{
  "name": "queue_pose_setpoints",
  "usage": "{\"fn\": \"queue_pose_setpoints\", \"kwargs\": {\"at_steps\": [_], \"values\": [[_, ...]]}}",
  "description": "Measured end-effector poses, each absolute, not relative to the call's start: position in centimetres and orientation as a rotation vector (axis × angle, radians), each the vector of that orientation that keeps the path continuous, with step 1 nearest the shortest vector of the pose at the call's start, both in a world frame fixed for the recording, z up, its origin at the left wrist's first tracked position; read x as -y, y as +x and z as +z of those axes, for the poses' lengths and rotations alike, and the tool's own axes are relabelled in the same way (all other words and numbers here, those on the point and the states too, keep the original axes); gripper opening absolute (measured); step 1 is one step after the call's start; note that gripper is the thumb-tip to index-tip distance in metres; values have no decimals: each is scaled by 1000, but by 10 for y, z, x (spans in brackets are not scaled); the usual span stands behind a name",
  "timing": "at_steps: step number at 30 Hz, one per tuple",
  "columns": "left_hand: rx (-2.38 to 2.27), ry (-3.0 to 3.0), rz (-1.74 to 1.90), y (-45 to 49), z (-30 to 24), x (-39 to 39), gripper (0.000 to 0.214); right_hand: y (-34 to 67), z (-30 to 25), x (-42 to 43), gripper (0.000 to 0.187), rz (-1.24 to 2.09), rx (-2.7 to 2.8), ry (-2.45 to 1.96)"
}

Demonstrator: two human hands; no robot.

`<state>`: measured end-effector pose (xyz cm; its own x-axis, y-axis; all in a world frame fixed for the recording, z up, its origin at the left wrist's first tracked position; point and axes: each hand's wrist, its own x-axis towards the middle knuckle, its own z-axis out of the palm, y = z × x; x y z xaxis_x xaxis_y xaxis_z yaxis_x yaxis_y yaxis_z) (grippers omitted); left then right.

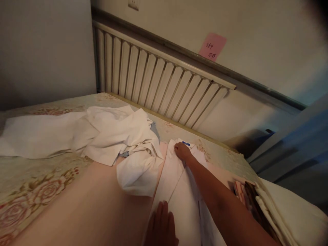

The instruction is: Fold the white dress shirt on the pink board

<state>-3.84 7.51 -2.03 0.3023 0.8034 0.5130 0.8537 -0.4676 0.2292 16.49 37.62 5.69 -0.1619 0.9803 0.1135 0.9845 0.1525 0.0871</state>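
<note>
A white garment, perhaps a shirt or coat, is laid lengthwise in front of me, with a small blue label at its far end. My right hand reaches across to that end, its fingers curled on the cloth beside the label. Nearer to me, my left hand lies flat on the garment's left part, fingers stretched forward. To the left is a crumpled heap of white clothing, with bits of grey-blue cloth showing at its edge.
Under everything is a bed with a floral cover and a plain pinkish cloth. Folded textiles are stacked at the right. Behind the bed stand a radiator and a wall bearing a pink note. A blue curtain hangs at right.
</note>
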Motion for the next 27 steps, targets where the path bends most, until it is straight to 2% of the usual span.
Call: {"fn": "queue_pose_setpoints", "kwargs": {"at_steps": [4,10,14,19,27], "values": [[1828,-2421,-831,-55,-2,-78,36,163,55,-373,24,-238,2325,-2023],[2374,-2674,-450,-75,49,-92,38,162,58,-374,27,-211,2285,-2038],[2531,-2786,-289,-82,68,-97,37,162,55,-377,27,-188,2253,-2046],[2642,-2787,-346,-87,70,-96,35,164,50,-382,26,-126,2226,-2069],[2831,-2777,-542,-93,73,-102,17,169,51,-385,32,12,2221,-2056]]}}
